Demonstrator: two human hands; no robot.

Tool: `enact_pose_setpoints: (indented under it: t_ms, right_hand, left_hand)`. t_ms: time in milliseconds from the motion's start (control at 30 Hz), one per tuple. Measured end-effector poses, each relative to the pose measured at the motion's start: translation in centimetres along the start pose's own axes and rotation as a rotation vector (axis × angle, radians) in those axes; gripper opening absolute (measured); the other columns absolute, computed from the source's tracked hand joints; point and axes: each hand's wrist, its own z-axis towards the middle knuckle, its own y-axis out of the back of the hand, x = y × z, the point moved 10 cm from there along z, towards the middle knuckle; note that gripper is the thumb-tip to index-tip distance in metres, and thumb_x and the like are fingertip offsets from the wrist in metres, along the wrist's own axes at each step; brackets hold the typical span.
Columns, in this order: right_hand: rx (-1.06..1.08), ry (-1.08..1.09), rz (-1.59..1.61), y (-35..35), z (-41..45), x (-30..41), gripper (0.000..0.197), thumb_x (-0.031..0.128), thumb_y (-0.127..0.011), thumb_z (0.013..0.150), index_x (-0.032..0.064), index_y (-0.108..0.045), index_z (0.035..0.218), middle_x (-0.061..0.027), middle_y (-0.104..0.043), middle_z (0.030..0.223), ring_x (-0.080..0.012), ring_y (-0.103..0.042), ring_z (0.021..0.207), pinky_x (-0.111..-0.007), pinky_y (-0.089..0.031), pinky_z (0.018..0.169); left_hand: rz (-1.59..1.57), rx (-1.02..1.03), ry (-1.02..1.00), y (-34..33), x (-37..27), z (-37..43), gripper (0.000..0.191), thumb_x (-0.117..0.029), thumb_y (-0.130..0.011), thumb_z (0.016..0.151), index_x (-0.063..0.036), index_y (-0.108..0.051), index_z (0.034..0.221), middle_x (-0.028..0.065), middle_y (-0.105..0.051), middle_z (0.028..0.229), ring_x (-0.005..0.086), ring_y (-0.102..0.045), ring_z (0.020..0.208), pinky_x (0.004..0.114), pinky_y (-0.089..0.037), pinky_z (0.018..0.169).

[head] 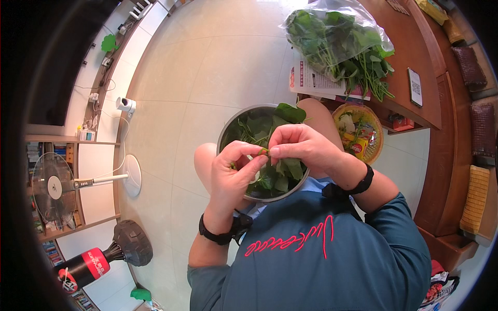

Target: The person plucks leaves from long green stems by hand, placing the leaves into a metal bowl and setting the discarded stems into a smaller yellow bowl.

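Note:
A round metal bowl [223,136] on my lap holds loose green leaves [277,180] and stems. Above it, my left hand [238,165] pinches a small piece of green stem [263,151] between thumb and forefinger. My right hand [297,145] meets it there, its thumb and forefinger closed on the other end of the stem. A large leaf [291,112] stands up at the bowl's far rim, just beyond my right hand. At the upper right, a clear plastic bag [330,31] of leafy greens lies on the wooden table, with stems [369,74] spilling out of it.
Printed paper [311,79] lies under the greens. A phone [415,87] rests on the wooden table [424,105]. Below the table edge is a yellow woven basket [376,147] with scraps and a box. To the left stand a fan [54,186] and a black and red freestanding punching bag [91,264].

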Motion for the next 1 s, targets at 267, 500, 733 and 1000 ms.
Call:
enact_pose_setpoints:
  t_ms: [267,500,733,1000]
  right_hand:
    - [0.03,-0.023,0.041,-0.1,0.3,-1.2,0.011,0.013,-0.069,0.092,0.0026,-0.065,0.093,-0.0039,-0.068,0.088,-0.0112,-0.063,0.084,-0.026,-0.049,0.08]
    - [0.059,-0.03,0.092,-0.8,0.3,-1.5,0.01,0.012,-0.069,0.092,0.0031,-0.065,0.094,-0.0028,-0.068,0.089,-0.0098,-0.063,0.085,-0.025,-0.049,0.079]
    - [0.023,0.01,-0.124,-0.5,0.2,-1.3,0.01,0.01,-0.068,0.093,0.0011,-0.065,0.091,-0.0003,-0.066,0.085,-0.0055,-0.058,0.081,-0.022,-0.048,0.072]
    - [-0.087,0.104,-0.574,1.5,-0.6,-0.6,0.008,0.006,-0.071,0.088,0.0018,-0.064,0.091,-0.0006,-0.065,0.08,-0.0072,-0.058,0.077,-0.024,-0.046,0.069]
  left_hand:
    - [-0.339,-0.088,0.109,-0.4,1.4,0.1,0.003,0.004,-0.069,0.086,0.0036,-0.066,0.085,0.0099,-0.069,0.081,0.013,-0.066,0.063,0.024,-0.054,0.057]
    - [-0.617,-0.019,0.221,-0.9,3.0,-0.4,0.01,0.002,-0.066,0.091,-0.0001,-0.064,0.101,0.0083,-0.069,0.093,0.0146,-0.068,0.074,0.025,-0.055,0.071]
    - [-0.619,-0.208,0.227,0.8,3.2,-0.2,0.005,-0.005,-0.063,0.095,-0.0008,-0.064,0.097,0.0072,-0.066,0.081,0.0112,-0.066,0.062,0.016,-0.033,0.039]
    - [-0.536,-0.461,0.013,7.2,2.0,-0.6,0.004,-0.002,-0.066,0.093,-0.0012,-0.065,0.097,0.0046,-0.065,0.084,0.0092,-0.059,0.059,0.019,-0.046,0.051]
